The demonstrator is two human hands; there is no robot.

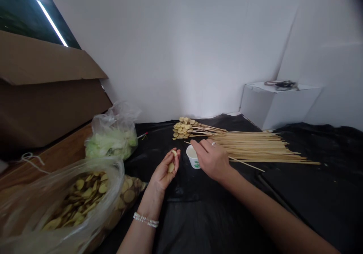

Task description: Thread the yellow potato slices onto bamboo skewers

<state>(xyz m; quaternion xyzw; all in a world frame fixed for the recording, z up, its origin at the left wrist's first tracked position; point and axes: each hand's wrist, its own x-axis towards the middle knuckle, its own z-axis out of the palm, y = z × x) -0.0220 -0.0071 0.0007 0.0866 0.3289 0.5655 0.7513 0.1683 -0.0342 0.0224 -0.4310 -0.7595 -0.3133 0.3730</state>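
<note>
My left hand [163,173] is turned palm up, its fingers curled around a few pale potato slices [171,167]. My right hand [211,158] is closed on a thin wooden skewer [246,164], whose one end sticks out to the left past the fingers. Just beside the right fingers stands a white paper cup [195,162] with a green print; its contents are hard to make out. Behind the hands lie skewers with potato slices [183,127] threaded on their ends. To the right spreads a wide row of bare skewers [255,145].
An open plastic bag of potato slices [87,193] sits at the lower left. Behind it is a bag of pale green vegetables [112,142]. A cardboard box [48,106] stands at the left, a white box [278,104] at the back right. Black sheeting [195,216] covers the surface.
</note>
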